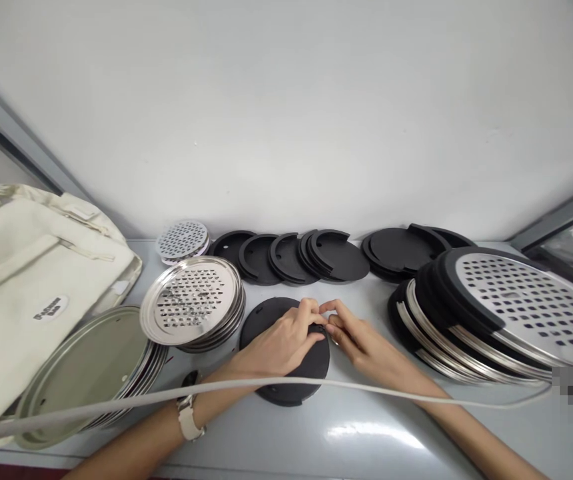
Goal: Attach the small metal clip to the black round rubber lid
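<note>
A round black disc [311,365] lies on the table in front of me, with small holes near its rim. My left hand [286,339] reaches over it, fingers bent and closed together at its right edge. From the right, my right hand [354,333] meets it there, thumb and fingers pinched. The fingertips of both hands nearly touch; whatever small thing is between them is hidden. A pale-strapped watch [189,419] is on my left wrist.
Black discs with raised part-rims [341,259] line the wall. To the left are perforated metal plates [194,300], green plates [101,367] and a cream bag [26,267]. Black-rimmed perforated plates [531,293] lean at right. A white cable [366,389] crosses over my forearms.
</note>
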Demonstrator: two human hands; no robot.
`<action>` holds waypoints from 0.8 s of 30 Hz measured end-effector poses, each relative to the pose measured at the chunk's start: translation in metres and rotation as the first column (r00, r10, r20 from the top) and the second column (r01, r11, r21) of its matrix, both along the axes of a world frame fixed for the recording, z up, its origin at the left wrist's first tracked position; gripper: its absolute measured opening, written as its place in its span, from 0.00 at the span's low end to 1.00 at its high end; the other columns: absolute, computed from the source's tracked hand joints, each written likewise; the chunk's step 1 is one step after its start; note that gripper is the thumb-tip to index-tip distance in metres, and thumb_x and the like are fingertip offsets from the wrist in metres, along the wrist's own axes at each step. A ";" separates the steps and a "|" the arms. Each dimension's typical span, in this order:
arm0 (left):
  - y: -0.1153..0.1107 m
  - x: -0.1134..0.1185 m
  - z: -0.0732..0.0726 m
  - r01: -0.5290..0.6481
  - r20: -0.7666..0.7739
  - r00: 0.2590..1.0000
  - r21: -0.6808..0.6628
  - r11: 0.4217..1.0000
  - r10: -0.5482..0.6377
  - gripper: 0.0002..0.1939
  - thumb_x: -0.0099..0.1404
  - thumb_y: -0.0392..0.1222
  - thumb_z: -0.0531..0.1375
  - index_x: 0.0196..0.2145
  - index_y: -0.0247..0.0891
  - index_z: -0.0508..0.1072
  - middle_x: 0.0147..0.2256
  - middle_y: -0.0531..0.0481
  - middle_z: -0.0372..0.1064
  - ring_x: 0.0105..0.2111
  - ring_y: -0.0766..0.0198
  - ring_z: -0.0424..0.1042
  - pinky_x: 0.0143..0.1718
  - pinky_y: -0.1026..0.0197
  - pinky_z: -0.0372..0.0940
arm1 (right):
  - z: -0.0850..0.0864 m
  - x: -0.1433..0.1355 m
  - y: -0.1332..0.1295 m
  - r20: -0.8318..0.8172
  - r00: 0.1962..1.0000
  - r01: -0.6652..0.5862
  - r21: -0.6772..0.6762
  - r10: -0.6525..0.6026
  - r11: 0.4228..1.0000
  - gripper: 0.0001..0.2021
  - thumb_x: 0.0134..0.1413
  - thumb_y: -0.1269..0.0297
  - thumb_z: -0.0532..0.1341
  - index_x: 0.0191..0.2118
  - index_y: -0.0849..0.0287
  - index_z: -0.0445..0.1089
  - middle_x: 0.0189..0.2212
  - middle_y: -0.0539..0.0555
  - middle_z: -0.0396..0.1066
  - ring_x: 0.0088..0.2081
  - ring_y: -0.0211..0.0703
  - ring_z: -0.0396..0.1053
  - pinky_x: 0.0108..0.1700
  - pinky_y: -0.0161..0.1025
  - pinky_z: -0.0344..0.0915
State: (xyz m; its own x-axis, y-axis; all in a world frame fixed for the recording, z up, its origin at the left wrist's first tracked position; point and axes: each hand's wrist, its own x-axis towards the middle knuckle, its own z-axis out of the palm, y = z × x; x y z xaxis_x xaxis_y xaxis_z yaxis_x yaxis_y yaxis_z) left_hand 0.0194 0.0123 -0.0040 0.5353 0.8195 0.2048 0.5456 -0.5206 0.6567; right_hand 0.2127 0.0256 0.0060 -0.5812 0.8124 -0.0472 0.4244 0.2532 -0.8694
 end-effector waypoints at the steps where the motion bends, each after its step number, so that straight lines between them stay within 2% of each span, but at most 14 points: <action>1: 0.000 0.000 0.000 0.000 -0.004 1.000 -0.001 1.000 0.000 0.14 0.69 0.36 0.52 0.50 0.40 0.53 0.51 0.44 0.64 0.50 0.59 0.68 0.47 0.56 0.67 | 0.000 0.000 0.000 0.004 1.000 0.000 0.000 0.000 1.000 0.10 0.66 0.58 0.45 0.47 0.54 0.55 0.33 0.49 0.70 0.31 0.39 0.66 0.38 0.35 0.60; 7: 0.000 -0.001 0.001 0.008 -0.011 1.000 0.009 1.000 -0.008 0.13 0.69 0.37 0.51 0.51 0.40 0.53 0.51 0.44 0.63 0.50 0.60 0.68 0.48 0.57 0.66 | -0.005 -0.002 -0.003 0.017 1.000 0.024 0.025 -0.024 0.999 0.09 0.65 0.60 0.45 0.48 0.53 0.54 0.34 0.50 0.70 0.31 0.39 0.66 0.39 0.36 0.61; 13: 0.000 -0.002 0.001 0.012 0.009 1.000 -0.035 0.999 -0.012 0.13 0.69 0.36 0.51 0.50 0.40 0.54 0.51 0.44 0.63 0.50 0.60 0.68 0.48 0.56 0.65 | -0.013 -0.007 -0.009 -0.012 0.995 0.100 0.020 -0.100 0.995 0.10 0.65 0.60 0.45 0.49 0.54 0.51 0.31 0.50 0.70 0.30 0.39 0.66 0.37 0.36 0.62; 19: 0.001 -0.002 0.002 0.031 0.029 0.999 -0.059 0.998 -0.029 0.13 0.69 0.36 0.51 0.50 0.40 0.54 0.51 0.44 0.64 0.50 0.59 0.67 0.49 0.56 0.64 | -0.014 -0.014 -0.019 -0.018 0.978 0.207 0.025 -0.207 0.978 0.11 0.66 0.59 0.44 0.50 0.53 0.50 0.27 0.48 0.67 0.27 0.40 0.64 0.33 0.36 0.61; 24: 0.001 -0.004 0.007 0.061 0.070 0.996 -0.078 0.995 -0.055 0.12 0.69 0.35 0.51 0.49 0.40 0.54 0.47 0.45 0.66 0.50 0.59 0.67 0.48 0.56 0.63 | -0.017 -0.020 -0.027 -0.029 0.958 0.286 0.008 -0.286 0.958 0.10 0.66 0.58 0.44 0.49 0.53 0.51 0.30 0.49 0.70 0.26 0.40 0.65 0.32 0.36 0.61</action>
State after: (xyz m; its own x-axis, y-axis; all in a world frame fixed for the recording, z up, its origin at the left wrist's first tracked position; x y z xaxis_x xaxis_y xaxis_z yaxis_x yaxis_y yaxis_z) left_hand 0.0157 0.0129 0.0029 0.5696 0.8026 0.1772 0.4687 -0.4942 0.7322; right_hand 0.1923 -0.0017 -0.0111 -0.3254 0.9453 -0.0238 0.4573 0.1353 -0.8790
